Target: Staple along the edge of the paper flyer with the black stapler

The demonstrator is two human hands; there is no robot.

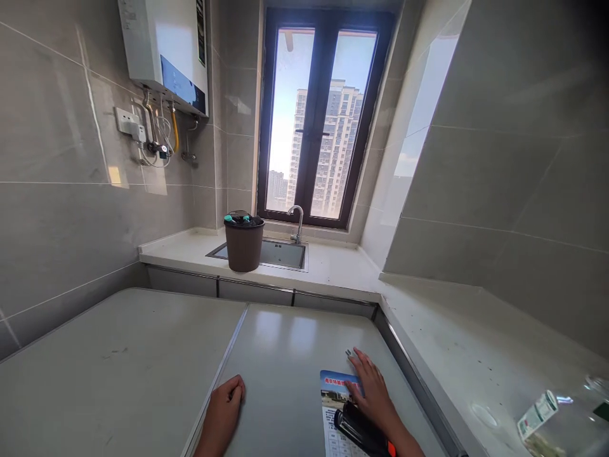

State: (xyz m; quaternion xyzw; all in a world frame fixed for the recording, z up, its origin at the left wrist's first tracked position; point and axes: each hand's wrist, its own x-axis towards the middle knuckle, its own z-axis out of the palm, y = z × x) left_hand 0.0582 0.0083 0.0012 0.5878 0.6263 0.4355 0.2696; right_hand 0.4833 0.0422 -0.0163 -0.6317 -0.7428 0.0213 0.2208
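Note:
My left hand (222, 411) rests on the pale table as a loose fist, near the seam between its two panels, with nothing showing in it. My right hand (375, 392) lies with fingers stretched out, the thumb over a printed sheet (330, 398) with a blue top, a picture and a table of small print. A black stapler (359, 430) with a red-orange part lies on the sheet, beside my right wrist. Just past my right fingertips are small metal bits (348, 353), too small to name surely.
The pale table (157, 368) spans the foreground. Behind it, a brown bucket (244, 246) with dark and teal contents stands at the sink (285, 254) with its faucet (297, 222). On the right counter (438, 317) are a clear container (578, 425) and a small labelled tube (537, 416).

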